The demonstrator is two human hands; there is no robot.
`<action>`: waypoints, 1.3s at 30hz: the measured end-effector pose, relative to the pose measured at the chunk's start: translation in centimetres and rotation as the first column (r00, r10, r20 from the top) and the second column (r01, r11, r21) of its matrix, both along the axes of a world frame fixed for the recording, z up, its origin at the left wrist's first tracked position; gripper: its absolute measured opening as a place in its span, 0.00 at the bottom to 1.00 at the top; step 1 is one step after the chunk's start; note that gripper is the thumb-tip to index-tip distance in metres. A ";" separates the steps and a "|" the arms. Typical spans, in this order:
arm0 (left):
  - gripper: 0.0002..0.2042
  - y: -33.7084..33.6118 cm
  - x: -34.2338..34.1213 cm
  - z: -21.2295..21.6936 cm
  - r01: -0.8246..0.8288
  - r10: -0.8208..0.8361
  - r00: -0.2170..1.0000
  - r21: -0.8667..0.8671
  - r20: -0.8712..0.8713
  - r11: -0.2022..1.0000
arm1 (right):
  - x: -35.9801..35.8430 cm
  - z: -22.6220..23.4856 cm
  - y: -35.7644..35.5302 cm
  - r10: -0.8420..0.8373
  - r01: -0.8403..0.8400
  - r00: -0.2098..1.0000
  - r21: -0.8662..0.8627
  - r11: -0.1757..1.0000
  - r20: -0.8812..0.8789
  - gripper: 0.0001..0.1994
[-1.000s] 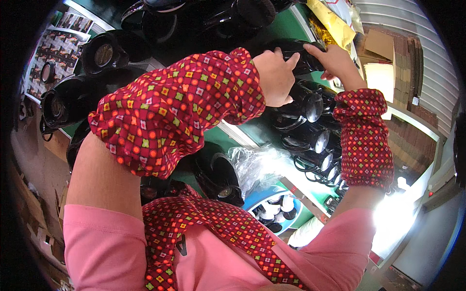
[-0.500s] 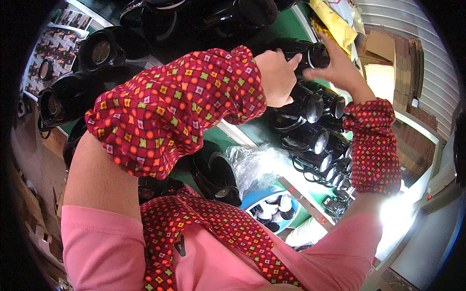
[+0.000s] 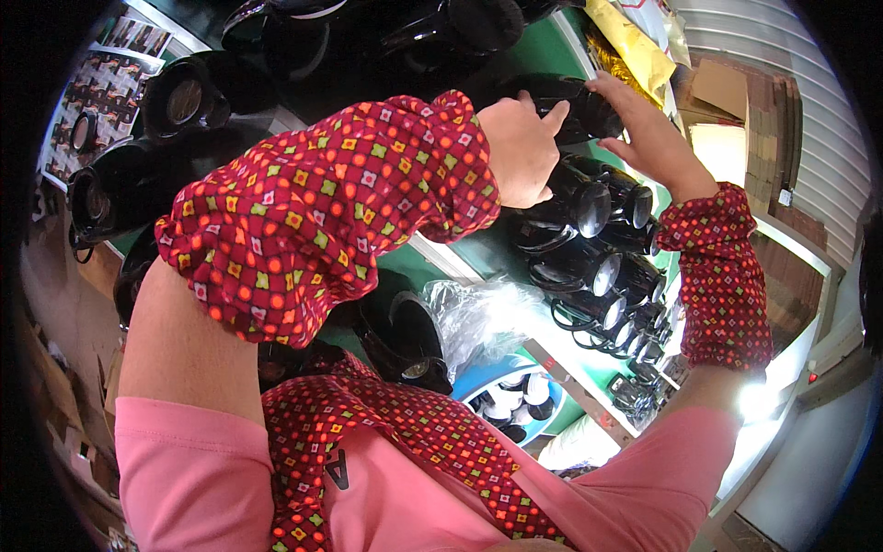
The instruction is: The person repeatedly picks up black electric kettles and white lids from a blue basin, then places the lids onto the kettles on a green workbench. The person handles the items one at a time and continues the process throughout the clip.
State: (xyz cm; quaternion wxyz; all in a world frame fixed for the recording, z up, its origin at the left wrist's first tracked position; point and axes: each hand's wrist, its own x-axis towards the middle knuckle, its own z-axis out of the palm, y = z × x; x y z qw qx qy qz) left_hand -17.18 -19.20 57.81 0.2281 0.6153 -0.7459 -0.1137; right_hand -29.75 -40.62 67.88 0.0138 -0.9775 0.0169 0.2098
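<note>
My left hand [image 3: 521,152], in a red patterned sleeve cover, grips a glossy black jug [image 3: 568,99] lying on its side over the green work surface. Its index finger points along the jug, and part of the hand's grip is hidden. Around the jug's right end curves my right hand [image 3: 658,138], fingers on the far side and thumb on the near side. Below both hands, several black jugs with handles [image 3: 589,210] lie in a close row. Another black jug [image 3: 400,336] rests near my apron, beside a crumpled clear plastic bag [image 3: 483,317].
More black jugs [image 3: 189,97] crowd the left and far side. A blue basin [image 3: 467,379] holds white and black round parts. Yellow wrapping [image 3: 635,46] lies at the far right, near stacked cardboard [image 3: 768,129]. A printed sheet [image 3: 87,110] is at the far left.
My right hand has drawn in round the jug's end, its thumb shifting right. The pale rim that showed at that end is now dark. My left hand has moved slightly.
</note>
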 end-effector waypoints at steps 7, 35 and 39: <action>0.25 -0.2 -0.1 0.6 0.033 -0.032 0.999 0.056 -0.005 0.998 | -0.6 -0.2 0.1 -0.023 0.024 1.000 -0.040 0.999 0.014 0.35; 0.29 -2.0 0.0 0.4 -0.005 0.017 0.999 0.241 -0.051 0.971 | 1.6 -4.2 4.0 -0.737 0.695 0.670 -0.427 0.579 0.092 0.47; 0.28 -2.4 -0.5 0.4 -0.038 0.050 0.998 0.249 -0.039 0.968 | 2.7 -4.8 2.7 -0.811 0.760 0.578 -0.419 0.497 0.087 0.49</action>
